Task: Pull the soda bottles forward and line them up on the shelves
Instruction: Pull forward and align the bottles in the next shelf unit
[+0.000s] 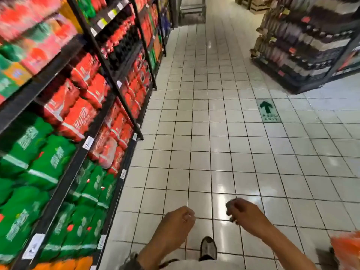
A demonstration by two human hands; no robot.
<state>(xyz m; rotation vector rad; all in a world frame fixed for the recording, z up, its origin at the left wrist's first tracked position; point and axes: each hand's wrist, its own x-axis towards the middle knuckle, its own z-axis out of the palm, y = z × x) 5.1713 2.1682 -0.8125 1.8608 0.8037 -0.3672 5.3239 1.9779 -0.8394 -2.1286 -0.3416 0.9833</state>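
Black shelves [64, 172] run along the left side of the aisle, filled with soda packs. Red packs [78, 115] fill the middle levels and green packs [42, 162] the lower ones, with dark bottles [120, 43] farther along. My left hand [178, 221] hangs low over the floor tiles with its fingers loosely curled and holds nothing. My right hand [241, 211] hangs beside it in the same loose curl, also holding nothing. Both hands are well to the right of the shelves and touch no bottle. The shelf side of the view is blurred.
A white tiled floor [214, 133] stretches ahead down the aisle, with a green exit arrow sticker [269, 111] on it. Another dark rack of bottles [307, 47] stands at the right. My shoe [208, 248] shows below. Something orange [346, 248] sits at the lower right edge.
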